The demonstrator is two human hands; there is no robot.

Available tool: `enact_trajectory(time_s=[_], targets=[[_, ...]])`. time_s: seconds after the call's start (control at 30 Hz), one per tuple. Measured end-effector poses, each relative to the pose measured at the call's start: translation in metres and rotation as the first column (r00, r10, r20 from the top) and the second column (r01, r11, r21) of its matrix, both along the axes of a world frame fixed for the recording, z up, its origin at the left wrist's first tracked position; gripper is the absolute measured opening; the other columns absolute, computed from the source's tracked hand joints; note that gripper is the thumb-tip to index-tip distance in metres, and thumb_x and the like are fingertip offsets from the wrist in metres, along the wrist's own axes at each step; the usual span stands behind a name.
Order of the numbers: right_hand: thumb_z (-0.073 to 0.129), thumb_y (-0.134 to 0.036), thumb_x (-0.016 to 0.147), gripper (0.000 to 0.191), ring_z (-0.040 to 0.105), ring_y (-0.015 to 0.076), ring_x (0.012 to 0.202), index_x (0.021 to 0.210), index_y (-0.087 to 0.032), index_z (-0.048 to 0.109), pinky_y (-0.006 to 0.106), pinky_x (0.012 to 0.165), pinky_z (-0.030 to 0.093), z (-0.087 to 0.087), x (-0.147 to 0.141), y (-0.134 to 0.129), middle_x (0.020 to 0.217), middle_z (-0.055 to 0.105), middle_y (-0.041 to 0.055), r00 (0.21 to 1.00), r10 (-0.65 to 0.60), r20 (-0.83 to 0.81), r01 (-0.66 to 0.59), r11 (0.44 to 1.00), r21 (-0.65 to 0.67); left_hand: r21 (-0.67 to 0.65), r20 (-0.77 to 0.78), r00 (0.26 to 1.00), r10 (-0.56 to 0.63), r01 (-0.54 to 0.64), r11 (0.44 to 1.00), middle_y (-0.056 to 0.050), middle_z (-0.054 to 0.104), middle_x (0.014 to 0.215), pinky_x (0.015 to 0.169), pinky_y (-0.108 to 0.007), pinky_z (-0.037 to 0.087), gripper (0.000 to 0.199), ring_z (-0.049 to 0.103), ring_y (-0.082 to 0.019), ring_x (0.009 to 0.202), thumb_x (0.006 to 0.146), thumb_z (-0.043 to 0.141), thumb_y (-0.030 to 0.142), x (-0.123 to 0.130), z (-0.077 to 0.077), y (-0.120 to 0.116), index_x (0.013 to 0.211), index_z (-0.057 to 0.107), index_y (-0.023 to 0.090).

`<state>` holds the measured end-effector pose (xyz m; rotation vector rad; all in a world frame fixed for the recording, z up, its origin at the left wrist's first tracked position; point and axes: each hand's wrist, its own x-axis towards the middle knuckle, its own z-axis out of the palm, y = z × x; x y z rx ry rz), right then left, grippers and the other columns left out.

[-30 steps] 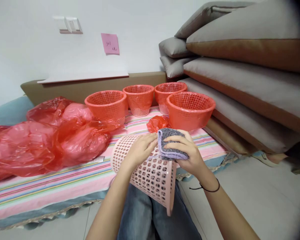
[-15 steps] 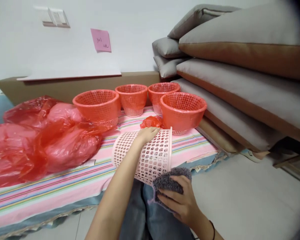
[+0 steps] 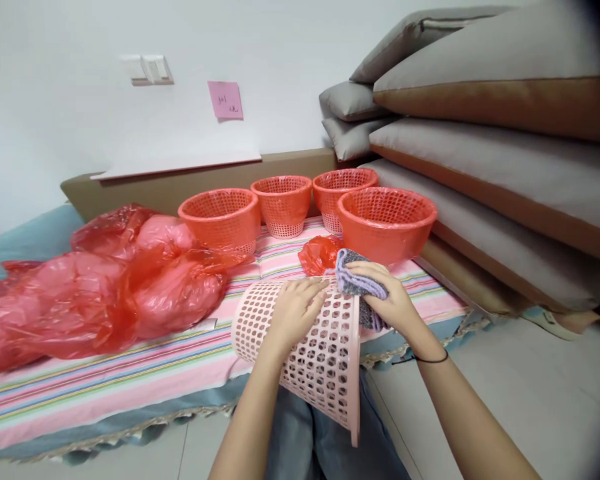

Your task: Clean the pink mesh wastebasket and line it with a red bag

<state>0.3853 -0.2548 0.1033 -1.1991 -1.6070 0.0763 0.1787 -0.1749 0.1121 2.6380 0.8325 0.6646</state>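
Observation:
A pink perforated basket [image 3: 325, 353] lies on its side at the near edge of the striped cloth, its rim facing right. My left hand [image 3: 297, 310] rests on top of its side, fingers stretched over the holes. With my right hand [image 3: 383, 293] I grip a folded grey and purple cloth [image 3: 357, 275], which touches the upper part of the basket rim. Part of the cloth hangs inside or behind the rim.
Several red-covered baskets [image 3: 285, 197] stand at the back, with a crumpled red bag [image 3: 320, 255] before them. Large red plastic bags [image 3: 105, 293] lie left on the striped cloth [image 3: 145, 373]. Grey cushions [image 3: 480, 153] are stacked at the right.
My right hand and the cloth have moved from the bottom of the rim up to its top. The basket's rim now sits lower and nearer. The view has shifted left.

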Motion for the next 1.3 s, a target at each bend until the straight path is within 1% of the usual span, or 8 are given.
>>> enact_trajectory(time_s=[0.17, 0.37, 0.53, 0.7, 0.83, 0.97, 1.13, 1.3], targets=[[0.061, -0.018, 0.073, 0.049, 0.060, 0.0240, 0.121, 0.122, -0.018, 0.064, 0.043, 0.109, 0.043, -0.037, 0.014, 0.011, 0.129, 0.065, 0.0108, 0.923, -0.117, -0.368, 0.086, 0.991, -0.102, 0.016, 0.103, 0.995, -0.004, 0.002, 1.000, -0.001, 0.066, 0.131, 0.110, -0.043, 0.033, 0.035, 0.053, -0.020, 0.125, 0.100, 0.042, 0.035, -0.015, -0.002, -0.018, 0.128, 0.061, 0.025], [0.062, -0.024, 0.070, 0.050, 0.066, 0.0263, 0.109, 0.119, -0.014, 0.066, 0.045, 0.099, 0.051, -0.079, 0.024, 0.006, 0.122, 0.069, 0.0140, 0.863, -0.244, -0.441, 0.172, 0.965, -0.197, 0.019, 0.136, 0.991, -0.013, 0.011, 1.000, -0.003, 0.060, 0.138, 0.113, -0.048, 0.029, 0.036, 0.047, -0.022, 0.133, 0.100, 0.042, 0.036, -0.038, -0.008, -0.031, 0.130, 0.058, 0.027], [0.060, -0.020, 0.068, 0.048, 0.066, 0.0265, 0.110, 0.115, -0.016, 0.068, 0.045, 0.100, 0.049, -0.061, 0.020, 0.008, 0.120, 0.070, 0.0115, 0.866, -0.242, -0.437, 0.180, 0.967, -0.179, 0.006, 0.124, 0.992, -0.007, 0.006, 1.000, -0.003, 0.058, 0.141, 0.114, -0.051, 0.028, 0.037, 0.044, -0.024, 0.136, 0.099, 0.041, 0.038, -0.047, -0.008, -0.036, 0.131, 0.058, 0.029], [0.052, -0.011, 0.073, 0.045, 0.059, 0.0249, 0.118, 0.112, -0.025, 0.070, 0.048, 0.107, 0.040, 0.011, -0.011, -0.001, 0.121, 0.069, 0.0046, 0.999, -0.023, 0.028, 0.024, 0.999, -0.031, -0.012, 0.089, 0.996, 0.006, -0.005, 1.000, -0.003, 0.060, 0.139, 0.113, -0.049, 0.031, 0.037, 0.047, -0.023, 0.134, 0.100, 0.041, 0.035, -0.042, -0.005, -0.027, 0.132, 0.058, 0.028], [0.051, -0.012, 0.082, 0.037, 0.056, 0.0271, 0.117, 0.109, -0.028, 0.069, 0.053, 0.106, 0.036, 0.035, -0.049, -0.031, 0.120, 0.069, 0.0016, 0.936, 0.002, 0.352, -0.009, 1.000, 0.019, -0.035, 0.099, 0.995, -0.026, 0.029, 0.999, -0.003, 0.064, 0.135, 0.112, -0.044, 0.035, 0.038, 0.052, -0.021, 0.129, 0.100, 0.037, 0.031, -0.031, -0.003, -0.007, 0.127, 0.062, 0.023], [0.049, -0.014, 0.085, 0.034, 0.045, 0.0336, 0.125, 0.110, -0.026, 0.069, 0.055, 0.100, 0.034, 0.015, -0.084, -0.070, 0.119, 0.070, 0.0005, 0.868, -0.044, 0.495, -0.011, 0.994, 0.109, -0.072, 0.108, 0.994, -0.024, 0.032, 0.997, -0.003, 0.065, 0.133, 0.111, -0.043, 0.038, 0.040, 0.055, -0.021, 0.126, 0.100, 0.035, 0.034, -0.014, -0.002, 0.013, 0.127, 0.063, 0.023], [0.053, -0.015, 0.090, 0.021, 0.052, 0.0268, 0.117, 0.094, -0.025, 0.072, 0.047, 0.099, 0.034, -0.030, -0.112, -0.106, 0.098, 0.076, -0.0022, 0.835, -0.187, 0.518, 0.057, 0.965, 0.256, -0.072, 0.129, 0.991, -0.014, 0.024, 0.997, -0.005, 0.068, 0.129, 0.109, -0.043, 0.041, 0.043, 0.060, -0.022, 0.122, 0.101, 0.034, 0.037, 0.002, -0.001, 0.032, 0.123, 0.065, 0.021], [0.066, -0.020, 0.084, 0.016, 0.059, 0.0255, 0.106, 0.095, -0.028, 0.074, 0.045, 0.096, 0.038, -0.055, -0.113, -0.118, 0.093, 0.076, -0.0029, 0.793, -0.248, 0.557, 0.086, 0.950, 0.301, -0.005, 0.167, 0.986, -0.028, 0.029, 1.000, -0.009, 0.054, 0.146, 0.115, -0.047, 0.035, 0.044, 0.048, -0.022, 0.136, 0.096, 0.037, 0.018, 0.003, 0.007, 0.025, 0.137, 0.053, 0.020]])
